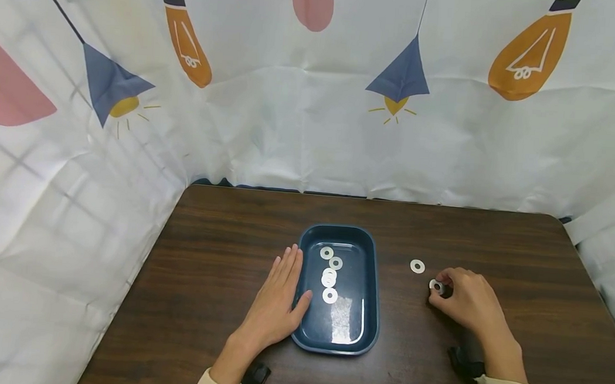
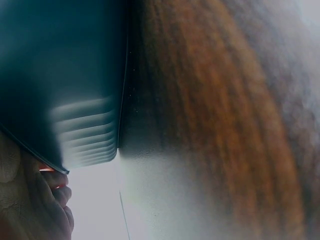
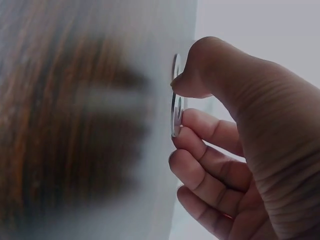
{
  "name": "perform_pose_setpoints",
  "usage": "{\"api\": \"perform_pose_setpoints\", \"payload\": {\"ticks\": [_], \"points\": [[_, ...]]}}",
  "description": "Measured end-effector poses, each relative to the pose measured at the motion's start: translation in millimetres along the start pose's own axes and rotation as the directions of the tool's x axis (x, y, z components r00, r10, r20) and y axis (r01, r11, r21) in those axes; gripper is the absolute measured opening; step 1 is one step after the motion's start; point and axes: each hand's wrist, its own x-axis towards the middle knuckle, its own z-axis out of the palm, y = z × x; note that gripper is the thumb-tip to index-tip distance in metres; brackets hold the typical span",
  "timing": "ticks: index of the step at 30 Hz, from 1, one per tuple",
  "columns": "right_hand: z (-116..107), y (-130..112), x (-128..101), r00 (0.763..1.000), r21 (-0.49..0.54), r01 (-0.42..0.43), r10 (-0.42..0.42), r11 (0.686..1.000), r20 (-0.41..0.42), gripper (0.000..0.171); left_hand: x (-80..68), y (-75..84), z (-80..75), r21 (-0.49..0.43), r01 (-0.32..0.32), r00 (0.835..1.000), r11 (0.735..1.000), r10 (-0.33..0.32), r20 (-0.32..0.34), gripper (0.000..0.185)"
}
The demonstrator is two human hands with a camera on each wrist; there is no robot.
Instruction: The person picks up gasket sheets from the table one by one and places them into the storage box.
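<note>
My left hand (image 1: 274,310) lies along the left rim of a dark blue tray (image 1: 372,301), fingers straight and thumb over the edge. Several flat washers (image 1: 330,295) lie in a rough column inside the tray, two of them overlapping. To the right of the tray, my right hand (image 1: 467,298) pinches a washer (image 1: 436,287) between thumb and fingertips, low over the table. In the right wrist view that washer (image 3: 177,120) stands on edge between thumb and index finger. Just left of this hand, another washer (image 1: 417,266) lies flat on the wood.
The brown wooden table (image 1: 242,223) runs back to a white curtain (image 1: 301,127) printed with lamps and bulbs, which also hangs along the left and right sides. Dark wrist-worn devices (image 1: 255,378) sit below both hands.
</note>
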Motion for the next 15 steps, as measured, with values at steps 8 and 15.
{"api": "perform_pose_setpoints", "payload": {"ticks": [8, 15], "points": [[-1.4, -10.4, 1.2, 0.997, -0.002, 0.067, -0.067, 0.998, -0.041, 0.013, 0.3, -0.4, 0.9, 0.000, -0.003, 1.000, 1.000, 0.003, -0.002, 0.084], [-1.3, -20.9, 1.8, 0.990, -0.010, 0.120, -0.120, 0.993, -0.068, 0.015, 1.6, -0.5, 0.8, 0.006, -0.014, 1.000, 1.000, 0.014, -0.006, 0.084]]}}
